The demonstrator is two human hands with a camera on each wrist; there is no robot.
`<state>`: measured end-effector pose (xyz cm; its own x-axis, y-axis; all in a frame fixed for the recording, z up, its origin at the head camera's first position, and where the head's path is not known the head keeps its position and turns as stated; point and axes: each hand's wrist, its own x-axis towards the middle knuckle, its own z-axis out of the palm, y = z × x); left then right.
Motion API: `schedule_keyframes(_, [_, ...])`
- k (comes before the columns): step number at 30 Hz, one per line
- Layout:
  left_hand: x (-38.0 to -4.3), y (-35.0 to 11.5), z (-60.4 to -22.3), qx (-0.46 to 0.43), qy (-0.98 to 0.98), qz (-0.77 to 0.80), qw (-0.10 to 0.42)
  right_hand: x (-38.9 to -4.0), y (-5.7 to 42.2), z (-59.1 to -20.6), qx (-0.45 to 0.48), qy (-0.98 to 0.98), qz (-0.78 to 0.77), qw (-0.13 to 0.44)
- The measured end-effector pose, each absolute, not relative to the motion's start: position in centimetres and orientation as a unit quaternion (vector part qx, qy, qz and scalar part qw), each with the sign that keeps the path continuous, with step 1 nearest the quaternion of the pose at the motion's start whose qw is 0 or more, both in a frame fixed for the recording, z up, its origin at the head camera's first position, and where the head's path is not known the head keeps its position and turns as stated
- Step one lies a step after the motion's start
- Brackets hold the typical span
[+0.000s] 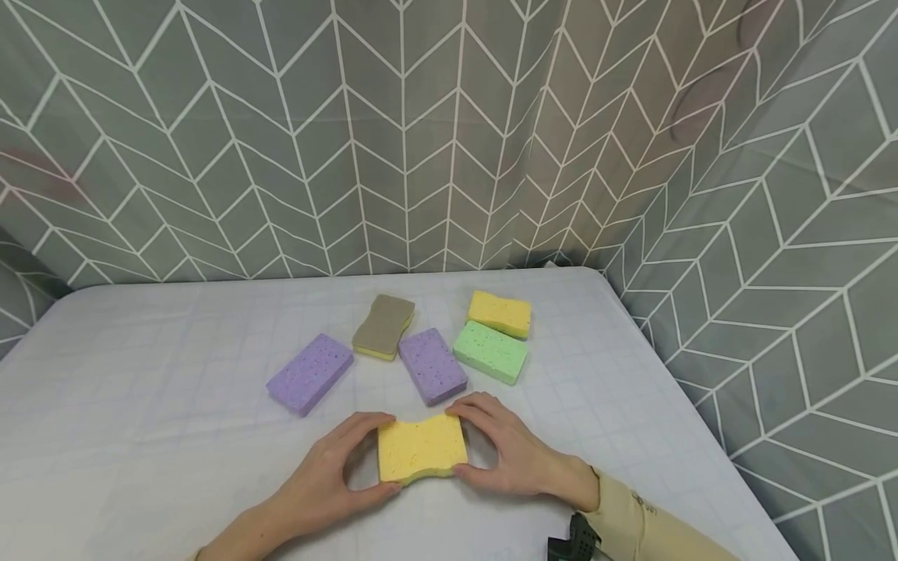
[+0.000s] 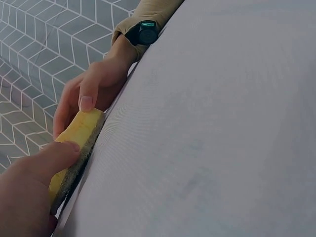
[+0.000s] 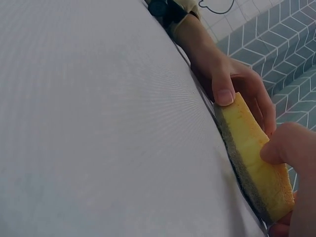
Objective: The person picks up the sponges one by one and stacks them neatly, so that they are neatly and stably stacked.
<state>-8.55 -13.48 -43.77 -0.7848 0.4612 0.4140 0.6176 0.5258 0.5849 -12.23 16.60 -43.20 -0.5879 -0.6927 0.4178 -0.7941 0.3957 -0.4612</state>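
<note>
A yellow sponge [image 1: 421, 448] with curved-in long sides lies yellow face up near the front of the table, between both hands. My left hand [image 1: 326, 471] grips its left end, thumb at the near corner and fingers at the far one. At the right end, my right hand [image 1: 515, 452] holds it the same way. The left wrist view shows a dark scouring layer under the yellow foam of the sponge [image 2: 84, 131]. Seen from the right wrist, the sponge [image 3: 252, 153] sits low over the white cloth, with the thumbs on its near side.
Beyond the hands lie a purple sponge [image 1: 310, 374], a second purple sponge [image 1: 433, 366], a sponge with its grey-brown scouring side up [image 1: 383, 326], a green sponge [image 1: 489, 352] and another yellow sponge [image 1: 500, 313]. A patterned curtain [image 1: 393, 140] hangs behind the white-covered table [image 1: 154, 389].
</note>
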Motion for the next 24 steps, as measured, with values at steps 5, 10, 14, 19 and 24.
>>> schedule_keyframes(5, [-8.63,-13.51,-43.92,-0.286,-0.879,-0.36,0.126,-12.25,16.54,-43.28,0.44,-0.836,0.318,0.085])
schedule_keyframes(10, [-8.72,-13.64,-43.91,-0.283,-0.874,-0.371,0.135,-12.31,16.49,-43.33,0.436,-0.838,0.316,0.087])
schedule_keyframes(14, [-8.77,-13.71,-43.82,-0.278,-0.874,-0.377,0.13,-12.37,16.45,-43.36,0.434,-0.838,0.319,0.085])
schedule_keyframes(19, [-8.83,-13.75,-43.89,-0.276,-0.875,-0.377,0.131,-12.41,16.4,-43.44,0.436,-0.835,0.325,0.085])
schedule_keyframes(24, [-8.82,-13.76,-44.04,-0.27,-0.878,-0.374,0.126,-12.4,16.43,-43.53,0.437,-0.833,0.33,0.081])
